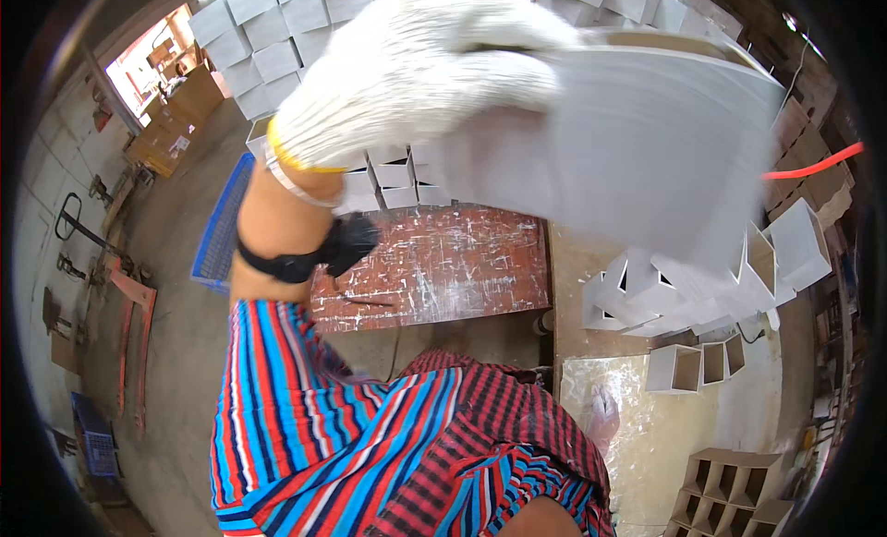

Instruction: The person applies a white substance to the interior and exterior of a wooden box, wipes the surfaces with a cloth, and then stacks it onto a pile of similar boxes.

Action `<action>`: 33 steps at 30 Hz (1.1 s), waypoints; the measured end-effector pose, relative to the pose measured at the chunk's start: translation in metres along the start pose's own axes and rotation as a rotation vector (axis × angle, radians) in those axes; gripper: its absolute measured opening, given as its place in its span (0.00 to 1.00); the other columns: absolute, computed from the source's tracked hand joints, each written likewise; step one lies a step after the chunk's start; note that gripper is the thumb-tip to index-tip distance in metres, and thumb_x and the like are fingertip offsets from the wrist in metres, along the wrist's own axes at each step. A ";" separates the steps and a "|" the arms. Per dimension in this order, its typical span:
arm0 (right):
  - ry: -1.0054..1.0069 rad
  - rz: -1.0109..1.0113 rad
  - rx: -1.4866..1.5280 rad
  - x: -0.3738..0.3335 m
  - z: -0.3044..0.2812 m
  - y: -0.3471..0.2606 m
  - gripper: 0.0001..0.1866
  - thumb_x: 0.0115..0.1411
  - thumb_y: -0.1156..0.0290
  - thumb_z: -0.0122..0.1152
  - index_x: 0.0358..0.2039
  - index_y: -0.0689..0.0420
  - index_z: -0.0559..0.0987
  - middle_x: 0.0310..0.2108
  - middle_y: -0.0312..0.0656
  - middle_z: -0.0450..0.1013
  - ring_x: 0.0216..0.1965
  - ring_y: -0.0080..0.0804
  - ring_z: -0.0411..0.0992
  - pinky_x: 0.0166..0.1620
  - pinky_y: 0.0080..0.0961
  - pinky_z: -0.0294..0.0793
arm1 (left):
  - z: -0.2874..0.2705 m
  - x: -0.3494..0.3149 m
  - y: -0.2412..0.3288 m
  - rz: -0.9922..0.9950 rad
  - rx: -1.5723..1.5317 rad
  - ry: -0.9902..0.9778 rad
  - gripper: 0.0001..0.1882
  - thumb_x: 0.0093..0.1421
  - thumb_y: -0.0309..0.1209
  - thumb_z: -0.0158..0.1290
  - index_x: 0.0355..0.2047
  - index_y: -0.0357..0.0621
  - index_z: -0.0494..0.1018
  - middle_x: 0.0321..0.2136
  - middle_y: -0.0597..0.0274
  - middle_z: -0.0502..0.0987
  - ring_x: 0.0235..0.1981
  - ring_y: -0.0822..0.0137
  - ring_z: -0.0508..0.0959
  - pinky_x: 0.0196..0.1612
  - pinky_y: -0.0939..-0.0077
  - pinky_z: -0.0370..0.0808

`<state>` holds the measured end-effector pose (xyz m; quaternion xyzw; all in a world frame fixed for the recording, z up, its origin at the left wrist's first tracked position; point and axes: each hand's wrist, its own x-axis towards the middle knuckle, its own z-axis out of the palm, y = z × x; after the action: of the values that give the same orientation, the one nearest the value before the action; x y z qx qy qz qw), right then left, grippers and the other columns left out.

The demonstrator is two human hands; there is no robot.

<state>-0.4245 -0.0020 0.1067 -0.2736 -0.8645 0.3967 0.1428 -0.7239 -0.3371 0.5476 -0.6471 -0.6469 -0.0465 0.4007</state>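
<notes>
My left hand [434,71], in a white knitted glove with a yellow cuff, is raised high in front of me. Its fingers are closed on the edge of a white open box [656,140], which is smeared by motion. Part of the box's near side looks pinkish, and I cannot make out why. Below it is a red-brown worktable [453,265] streaked with white. My right hand does not show; only a bit of bare skin and striped sleeve appears at the lower edge.
White boxes [277,38] are stacked at the back. More boxes [637,297] pile up on the right, near open compartments [725,486]. A blue crate [222,223] stands left of the table, with a red pallet jack [134,297] farther left. A red hose [813,168] hangs right.
</notes>
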 end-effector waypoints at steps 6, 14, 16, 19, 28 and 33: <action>-0.159 -0.208 0.038 0.033 0.038 -0.033 0.16 0.61 0.69 0.53 0.47 0.62 0.78 0.46 0.49 0.75 0.50 0.41 0.72 0.54 0.29 0.69 | 0.018 -0.065 -0.025 -0.809 -0.186 -0.172 0.14 0.55 0.29 0.57 0.43 0.38 0.76 0.36 0.52 0.80 0.36 0.58 0.80 0.43 0.73 0.74; -0.164 0.166 0.258 0.063 0.086 -0.046 0.16 0.59 0.71 0.58 0.47 0.61 0.77 0.44 0.45 0.77 0.46 0.31 0.75 0.51 0.25 0.72 | 0.119 -0.104 -0.093 -0.860 -0.368 -0.244 0.14 0.56 0.28 0.55 0.43 0.40 0.76 0.36 0.54 0.80 0.36 0.60 0.79 0.43 0.74 0.73; -0.135 0.180 0.244 0.065 0.089 -0.049 0.15 0.59 0.73 0.59 0.47 0.61 0.77 0.45 0.43 0.77 0.47 0.28 0.74 0.51 0.22 0.71 | 0.153 -0.097 -0.110 -0.829 -0.411 -0.245 0.13 0.57 0.30 0.54 0.43 0.41 0.76 0.35 0.54 0.80 0.35 0.58 0.79 0.43 0.74 0.73; -0.033 0.267 0.301 0.063 0.091 -0.051 0.14 0.60 0.72 0.59 0.46 0.59 0.78 0.44 0.44 0.77 0.47 0.29 0.75 0.51 0.23 0.71 | 0.204 -0.071 -0.132 -0.684 -0.475 -0.214 0.14 0.57 0.34 0.55 0.43 0.44 0.77 0.36 0.54 0.79 0.36 0.54 0.79 0.42 0.72 0.73; 0.125 0.329 0.198 0.009 0.083 -0.032 0.14 0.60 0.67 0.57 0.46 0.56 0.80 0.44 0.48 0.77 0.48 0.39 0.74 0.53 0.30 0.70 | 0.335 0.078 -0.126 -0.387 -0.527 -0.084 0.17 0.59 0.40 0.51 0.45 0.49 0.76 0.37 0.54 0.79 0.39 0.51 0.78 0.43 0.66 0.73; 0.253 0.547 0.149 -0.031 0.068 0.003 0.18 0.60 0.64 0.58 0.46 0.60 0.78 0.42 0.48 0.77 0.45 0.37 0.76 0.48 0.27 0.73 | 0.384 0.177 -0.104 -0.377 -0.607 -0.118 0.18 0.60 0.43 0.47 0.47 0.53 0.75 0.43 0.60 0.78 0.45 0.54 0.76 0.49 0.65 0.71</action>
<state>-0.4296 -0.0603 0.0599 -0.5320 -0.7027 0.4456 0.1570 -0.9626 0.0100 0.4384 -0.6074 -0.7337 -0.2722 0.1366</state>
